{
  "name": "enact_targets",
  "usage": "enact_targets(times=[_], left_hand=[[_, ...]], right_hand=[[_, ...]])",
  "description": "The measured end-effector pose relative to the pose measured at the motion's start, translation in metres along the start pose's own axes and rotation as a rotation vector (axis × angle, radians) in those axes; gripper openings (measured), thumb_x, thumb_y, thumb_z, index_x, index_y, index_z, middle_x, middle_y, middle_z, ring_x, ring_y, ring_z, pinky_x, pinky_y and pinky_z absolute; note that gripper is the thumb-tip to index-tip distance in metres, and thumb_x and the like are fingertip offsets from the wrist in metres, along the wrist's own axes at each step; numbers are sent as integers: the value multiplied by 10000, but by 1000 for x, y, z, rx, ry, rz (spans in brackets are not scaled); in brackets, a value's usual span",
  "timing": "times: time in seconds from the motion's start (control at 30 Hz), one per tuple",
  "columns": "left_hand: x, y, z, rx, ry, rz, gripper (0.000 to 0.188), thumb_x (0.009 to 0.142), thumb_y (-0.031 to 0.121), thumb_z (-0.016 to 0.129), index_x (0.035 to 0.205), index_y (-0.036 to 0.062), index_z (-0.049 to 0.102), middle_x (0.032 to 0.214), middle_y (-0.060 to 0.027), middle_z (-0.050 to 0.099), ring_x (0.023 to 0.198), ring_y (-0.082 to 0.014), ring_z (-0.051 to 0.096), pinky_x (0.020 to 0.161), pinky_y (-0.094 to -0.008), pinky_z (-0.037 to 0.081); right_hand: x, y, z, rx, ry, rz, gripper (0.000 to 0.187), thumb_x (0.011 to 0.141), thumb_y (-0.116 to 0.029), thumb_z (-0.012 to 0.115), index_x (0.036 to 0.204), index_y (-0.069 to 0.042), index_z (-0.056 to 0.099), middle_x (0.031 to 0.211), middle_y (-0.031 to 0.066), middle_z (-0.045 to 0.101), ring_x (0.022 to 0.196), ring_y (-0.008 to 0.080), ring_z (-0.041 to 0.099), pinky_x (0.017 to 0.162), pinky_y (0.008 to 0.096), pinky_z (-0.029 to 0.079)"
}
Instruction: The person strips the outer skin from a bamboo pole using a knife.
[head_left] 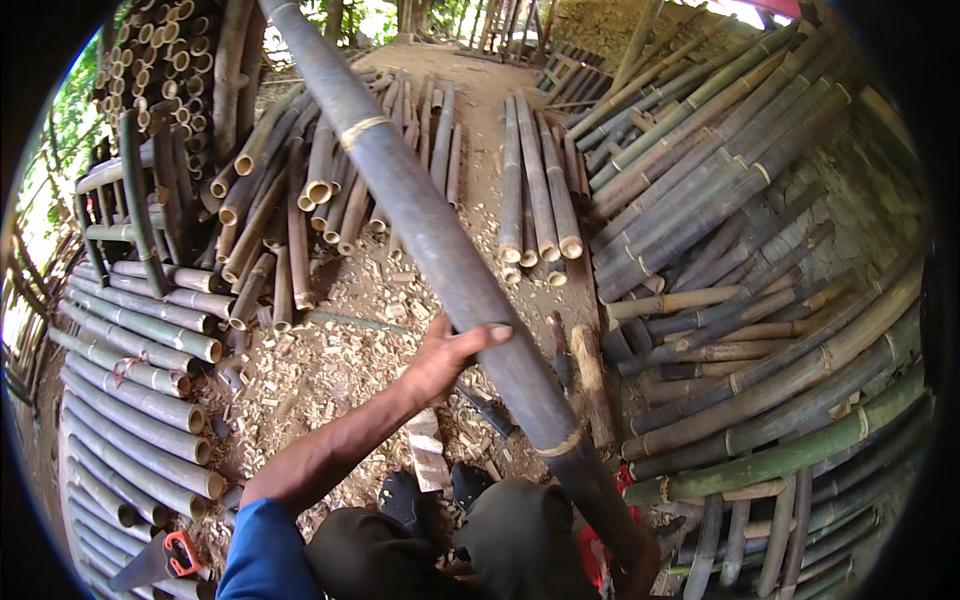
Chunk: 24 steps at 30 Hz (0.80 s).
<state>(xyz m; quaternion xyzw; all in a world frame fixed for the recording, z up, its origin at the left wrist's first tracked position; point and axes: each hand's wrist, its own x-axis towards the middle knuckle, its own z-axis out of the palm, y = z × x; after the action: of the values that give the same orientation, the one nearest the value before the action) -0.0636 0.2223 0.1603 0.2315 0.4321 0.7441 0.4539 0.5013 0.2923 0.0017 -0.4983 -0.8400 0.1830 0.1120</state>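
A long dark bamboo pole (pixel 440 240) slants across the view, from the far upper left down to the lower right past my knees. My left hand (pixel 455 355) is closed round its middle, with the thumb lying over the top. Pale rings mark the pole's joints. By its lower end, at the bottom edge, a dim brown shape looks like my right hand (pixel 637 568); its fingers cannot be made out. Below the pole, a dark blade-like tool (pixel 487 410) lies among the chips, beside a pale, notched wood block (pixel 428 450) between my feet.
Wood chips (pixel 340 385) litter the ground. Cut bamboo lengths (pixel 150 385) lie in rows at left, with a handsaw (pixel 160 560) with an orange handle on them. More poles (pixel 540 190) lie ahead; large stacks (pixel 730 200) fill the right side. A short wooden stake (pixel 592 385) stands nearby.
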Motion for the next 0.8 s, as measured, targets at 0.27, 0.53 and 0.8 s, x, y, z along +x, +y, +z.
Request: enact_targets(times=[0.27, 0.53, 0.8], left_hand=[[47, -111, 44, -42, 34, -165, 1003, 778, 453, 929, 1428, -154, 463, 1282, -265, 662, 1162, -341, 681, 1059, -459, 538], [90, -184, 51, 30, 9, -326, 886, 793, 462, 907, 1341, -156, 589, 1185, -257, 727, 1039, -338, 745, 934, -436, 602], [169, -109, -56, 280, 93, 39, 935, 828, 357, 835, 1530, -127, 450, 1480, -274, 592, 1321, -356, 612, 1072, -457, 526]], right_hand=[[-28, -45, -38, -47, -56, 219, 672, 769, -206, 827, 1350, 3, 562, 1193, 172, 667, 1120, 337, 625, 997, 462, 484], [-69, -95, -96, -20, -108, 363, 570, 772, -204, 824, 1267, -6, 624, 1099, 125, 720, 1006, 257, 676, 910, 406, 529], [47, -189, -118, 521, -572, 229, 566, 994, -272, 743, 1421, 27, 520, 1108, 134, 776, 966, 226, 771, 852, 380, 640]])
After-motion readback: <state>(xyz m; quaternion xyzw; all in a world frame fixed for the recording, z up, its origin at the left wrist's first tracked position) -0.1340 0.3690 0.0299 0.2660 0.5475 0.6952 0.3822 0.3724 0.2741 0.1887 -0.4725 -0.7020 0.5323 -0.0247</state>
